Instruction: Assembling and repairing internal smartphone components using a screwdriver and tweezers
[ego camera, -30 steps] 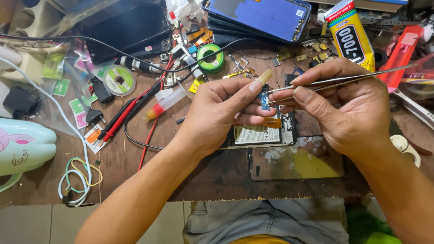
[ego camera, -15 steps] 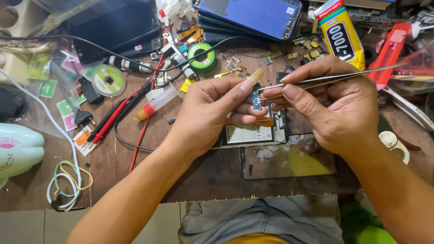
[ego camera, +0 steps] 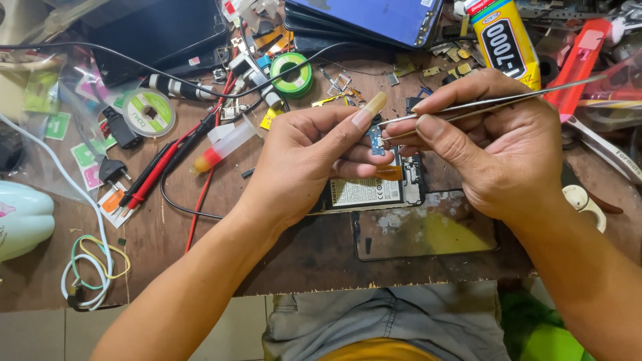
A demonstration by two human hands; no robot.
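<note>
Resting between both hands (ego camera: 401, 150): small circuit board (ego camera: 376, 140)

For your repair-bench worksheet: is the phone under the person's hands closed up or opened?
Opened. The phone lies with its back off, its battery and inner boards exposed, below the left hand and right hand with the tweezers.

You get one view only, from the camera on your head: it looks steeply down and slightly forward, close over the cluttered brown wooden bench (ego camera: 307, 257), its near edge and your lap below
</note>
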